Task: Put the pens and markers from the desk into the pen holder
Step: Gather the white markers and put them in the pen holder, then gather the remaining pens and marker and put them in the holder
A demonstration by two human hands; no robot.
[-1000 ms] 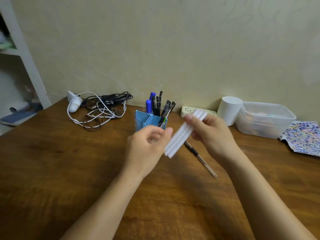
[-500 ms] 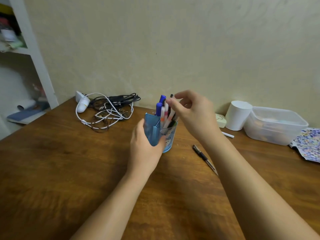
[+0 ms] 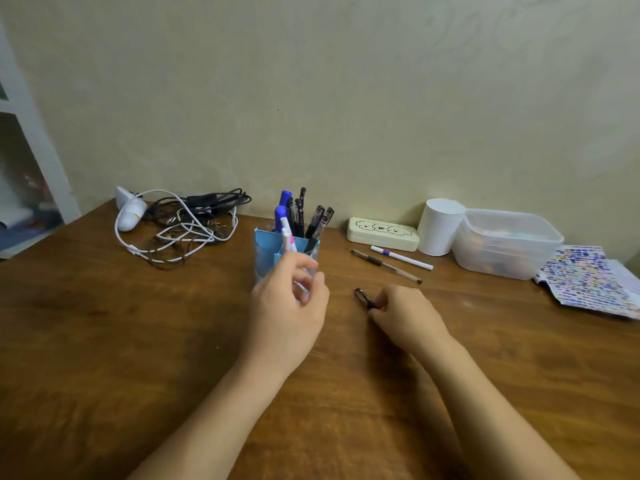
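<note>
A blue pen holder [image 3: 265, 251] stands mid-desk with several pens and markers upright in it, among them blue-capped markers [image 3: 282, 211] and white ones. My left hand [image 3: 289, 313] hovers just in front of the holder, fingers loosely curled and apart, holding nothing. To its right, my right hand [image 3: 407, 315] presses down on the desk and pinches a dark pen [image 3: 363, 297]; only the pen's far end shows. Farther back lie a slim pen with a black grip [image 3: 386, 266] and a white marker with a purple band [image 3: 401, 258], side by side.
A tangle of white and black cables [image 3: 180, 225] with a white charger lies at the back left. A cream pencil case [image 3: 382, 233], a white cup [image 3: 440, 226], a clear plastic box [image 3: 505, 244] and a dotted sheet [image 3: 588, 280] line the back right. A white shelf [image 3: 31, 161] stands left.
The white markers went from my right hand into the holder. My left hand let go of the holder and drew back. My right hand dropped to the desk and closed on the dark pen.
</note>
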